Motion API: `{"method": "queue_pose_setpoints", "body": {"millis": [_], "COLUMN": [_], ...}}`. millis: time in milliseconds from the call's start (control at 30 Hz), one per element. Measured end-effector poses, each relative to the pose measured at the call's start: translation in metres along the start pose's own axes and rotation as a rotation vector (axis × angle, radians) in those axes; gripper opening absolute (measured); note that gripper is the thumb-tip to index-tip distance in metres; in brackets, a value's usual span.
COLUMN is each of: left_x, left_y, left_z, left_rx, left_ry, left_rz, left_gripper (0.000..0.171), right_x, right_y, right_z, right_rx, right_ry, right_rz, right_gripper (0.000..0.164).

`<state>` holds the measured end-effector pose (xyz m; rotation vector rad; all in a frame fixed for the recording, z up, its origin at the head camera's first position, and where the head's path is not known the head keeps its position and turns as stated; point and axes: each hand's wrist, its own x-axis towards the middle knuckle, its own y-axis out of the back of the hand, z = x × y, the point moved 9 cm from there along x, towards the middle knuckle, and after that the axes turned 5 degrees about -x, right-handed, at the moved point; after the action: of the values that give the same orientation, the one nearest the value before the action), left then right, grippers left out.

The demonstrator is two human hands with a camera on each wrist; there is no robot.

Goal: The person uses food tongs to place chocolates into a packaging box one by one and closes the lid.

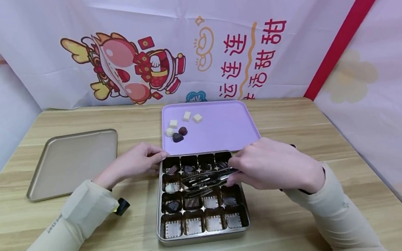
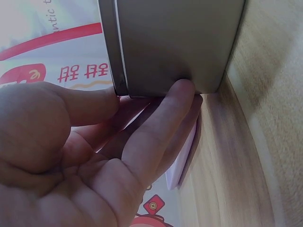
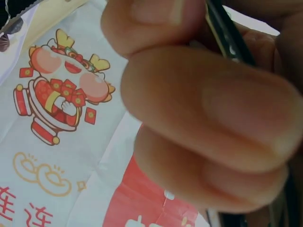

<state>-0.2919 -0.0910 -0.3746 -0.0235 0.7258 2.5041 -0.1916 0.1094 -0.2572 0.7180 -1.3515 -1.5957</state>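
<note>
Six chocolates [image 1: 182, 125] lie on the purple tray [image 1: 223, 127] behind the tin [image 1: 203, 235]; several remain inside. Your right hand [image 1: 274, 165] clamps tongs [image 1: 206, 180], left hand [image 1: 135, 161] steadies the tin with straight fingers

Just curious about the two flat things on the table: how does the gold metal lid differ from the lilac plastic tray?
The gold metal lid lies at the left, away from both hands; the lilac plastic tray sits behind the chocolate tin. The lid carries nothing; the tray holds six chocolates. The lid looks metallic, the tray matte. Both are flat, rounded rectangles with raised rims.
</note>
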Motion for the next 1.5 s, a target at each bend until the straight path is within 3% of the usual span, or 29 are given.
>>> {"method": "queue_pose_setpoints", "body": {"millis": [167,333,633,1000,1267,1500], "left_x": [0.001,0.000,-0.001,0.000,-0.001,0.000], "left_y": [0.000,0.000,0.000,0.000,-0.001,0.001], "left_z": [0.000,0.000,0.001,0.001,-0.003,-0.001], "left_rx": [0.005,-0.003,-0.016,-0.002,-0.023,0.006], "left_ry": [0.000,-0.004,0.002,0.005,0.016,-0.004], "left_rz": [0.003,-0.001,-0.004,0.004,-0.004,0.006], "left_gripper": [0.026,0.026,0.027,0.026,0.026,0.026], "right_x": [-0.002,0.002,0.006,0.022,0.044,0.067], "right_y": [0.002,-0.005,-0.029,-0.052,-0.085,-0.105], "right_z": [0.015,0.045,0.092,0.113,0.127,0.125], "right_rx": [0.071,0.123,0.102,-0.017,-0.001,-0.006], "right_ry": [-0.045,-0.116,-0.250,-0.350,-0.413,-0.388], "right_rz": [0.004,0.035,0.044,0.120,0.015,-0.012], "right_gripper": [0.034,0.029,0.033,0.041,0.040,0.038]}}
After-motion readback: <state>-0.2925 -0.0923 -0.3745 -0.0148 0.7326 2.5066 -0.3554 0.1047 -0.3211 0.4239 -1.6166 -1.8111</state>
